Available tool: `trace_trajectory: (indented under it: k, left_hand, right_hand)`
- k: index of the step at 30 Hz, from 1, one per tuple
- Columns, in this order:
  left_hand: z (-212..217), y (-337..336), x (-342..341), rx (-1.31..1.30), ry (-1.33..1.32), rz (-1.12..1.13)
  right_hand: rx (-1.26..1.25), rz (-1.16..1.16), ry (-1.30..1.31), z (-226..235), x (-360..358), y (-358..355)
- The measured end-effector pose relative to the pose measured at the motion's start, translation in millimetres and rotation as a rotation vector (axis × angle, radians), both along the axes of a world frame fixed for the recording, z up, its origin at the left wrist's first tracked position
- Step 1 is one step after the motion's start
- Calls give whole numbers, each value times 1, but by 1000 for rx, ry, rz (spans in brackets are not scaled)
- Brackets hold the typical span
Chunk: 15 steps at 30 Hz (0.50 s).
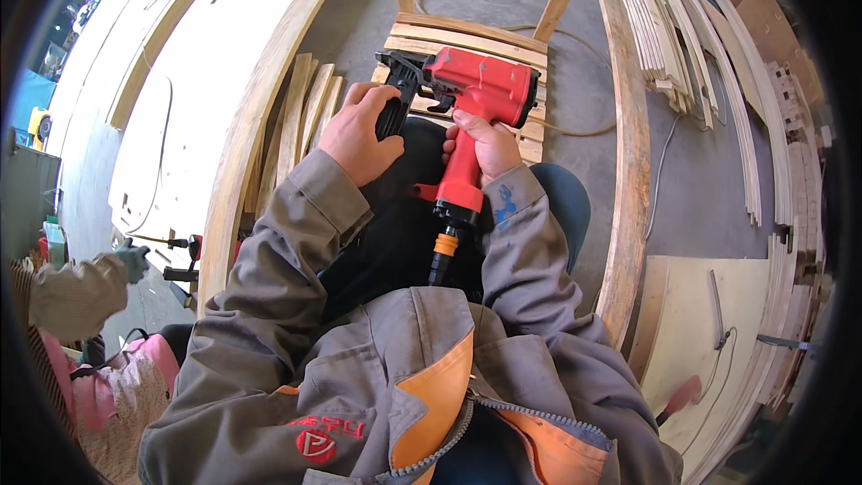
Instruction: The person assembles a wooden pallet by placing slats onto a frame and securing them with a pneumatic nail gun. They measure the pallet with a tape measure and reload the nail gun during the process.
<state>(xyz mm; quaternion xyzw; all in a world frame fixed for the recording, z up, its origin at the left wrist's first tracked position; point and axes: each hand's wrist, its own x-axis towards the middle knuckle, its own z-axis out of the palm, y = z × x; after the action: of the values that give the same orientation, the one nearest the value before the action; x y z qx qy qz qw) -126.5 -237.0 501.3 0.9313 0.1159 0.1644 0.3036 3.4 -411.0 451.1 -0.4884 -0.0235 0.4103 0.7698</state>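
Observation:
A red and black pneumatic nail gun (480,81) lies across the space above my lap, its handle pointing down toward me. My right hand (489,145) is wrapped round the red handle, thumb up near the body. My left hand (364,130) grips the black magazine (395,108) on the gun's left side; its fingertips are partly hidden behind it. An orange and black air fitting (443,251) hangs from the handle's lower end. Behind the gun is a slatted wooden piece (467,33), partly covered by the gun and my hands.
Long wooden rails (633,153) run along both sides of me. Stacked wood strips (642,18) lie at the right, beside a pale board (718,314). A hose (575,132) crosses the grey floor. At the far left is another person's gloved hand (85,296).

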Motion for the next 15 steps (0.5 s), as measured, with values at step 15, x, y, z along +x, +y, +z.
trace_trajectory:
  k: [15]
  left_hand:
    - [5, 8, 17, -3, 60, -33]
  right_hand:
    - [-18, -2, 12, 0, 0, 0]
